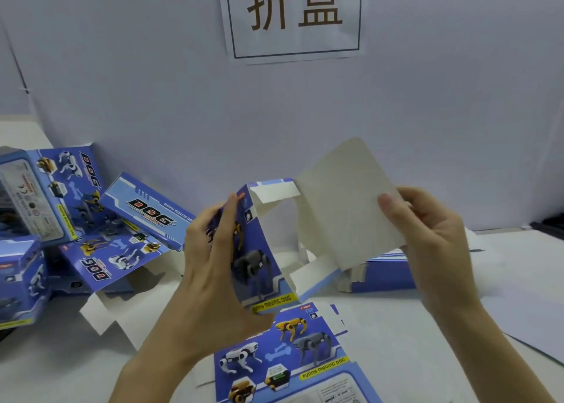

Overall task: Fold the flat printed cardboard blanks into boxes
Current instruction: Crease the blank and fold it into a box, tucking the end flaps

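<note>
Cardboard blank [262,250], half opened into a sleeve, is held in the air just below the middle of the view. The left hand [207,265] grips its printed dog panel at 9 o'clock, fingers curled round the edge. The right hand [433,234] pinches the plain grey panel [341,207] at 3 o'clock, thumb on the inner face. Small flaps [274,190] stand loose at the top and bottom of the opening.

The step in hand looks to be squaring the sleeve. It would go best if both hands pushed along the scored creases rather than across the panels, so that the corners set true before any flap is tucked. The grey panel should swing round without buckling, and the loose flaps should stay outside the opening until then.

At 6 o'clock another flat blank [293,357] lies printed side up on the white table [61,357]. At 4 o'clock more blue card [384,268] lies behind the right hand. Finished boxes [45,195] are heaped at 9 o'clock. A paper sign [294,15] hangs on the wall at 12 o'clock.
</note>
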